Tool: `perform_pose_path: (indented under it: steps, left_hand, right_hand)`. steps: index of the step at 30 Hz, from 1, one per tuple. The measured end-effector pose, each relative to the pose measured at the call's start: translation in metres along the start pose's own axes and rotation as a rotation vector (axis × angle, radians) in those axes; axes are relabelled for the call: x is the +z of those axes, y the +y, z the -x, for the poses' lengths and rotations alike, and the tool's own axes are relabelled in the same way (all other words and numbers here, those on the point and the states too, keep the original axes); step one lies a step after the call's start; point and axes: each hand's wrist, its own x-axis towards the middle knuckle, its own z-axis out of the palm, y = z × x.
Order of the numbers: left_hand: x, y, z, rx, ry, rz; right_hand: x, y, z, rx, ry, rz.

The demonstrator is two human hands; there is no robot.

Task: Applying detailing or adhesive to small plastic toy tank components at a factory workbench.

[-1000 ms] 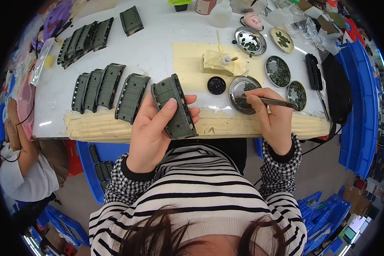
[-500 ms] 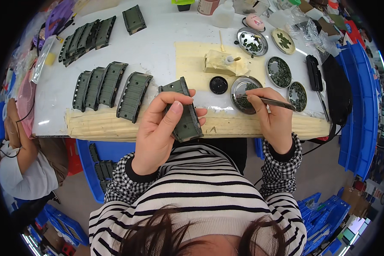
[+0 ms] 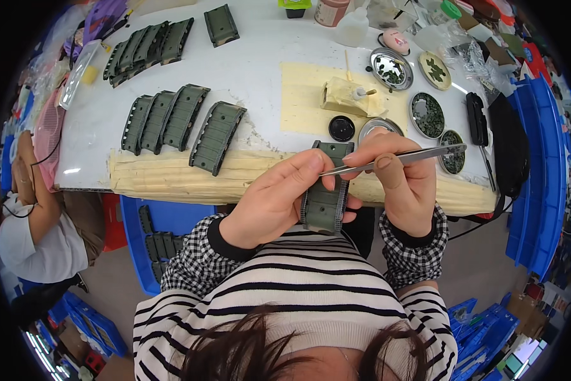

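Observation:
My left hand (image 3: 274,202) grips a dark green curved panel (image 3: 324,213), ribbed along its edges, with its fingers wrapped around it at the table's front edge. Metal tweezers (image 3: 419,154) are pinched in my right hand (image 3: 407,187). Their tip reaches the panel's left side, beside my left fingertips. Whether the tip holds a small piece is too fine to tell. Behind my right hand, a round metal dish (image 3: 379,123) is partly hidden. To its left lies a round black lid-like dish (image 3: 341,128).
Similar green panels stand in a row (image 3: 165,124) and a farther group (image 3: 149,51) on the left. Dishes of small green pieces (image 3: 428,115) sit at right, near a taped block (image 3: 349,95). A blue bin (image 3: 200,209) is below the edge. Another person (image 3: 41,235) sits at far left.
My right hand has brought the tweezers left from the metal dish to the panel. The panel, in my left hand, has moved right and turned more upright. The whole view has shifted slightly.

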Motion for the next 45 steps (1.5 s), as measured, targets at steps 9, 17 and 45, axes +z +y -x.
perform_pose_path:
  steps: [9, 17, 45]
  left_hand:
    - [-0.01, -0.002, 0.003, 0.053, -0.017, -0.046]
    - [-0.007, -0.004, -0.001, 0.218, 0.098, -0.152]
    - [-0.001, 0.01, 0.005, 0.327, 0.202, -0.248]
  right_hand:
    - [0.01, -0.004, 0.008, -0.036, 0.081, 0.071]
    - [0.022, -0.012, 0.012, -0.254, 0.025, 0.467]
    - [0.009, 0.013, 0.007, -0.118, 0.452, 0.316]
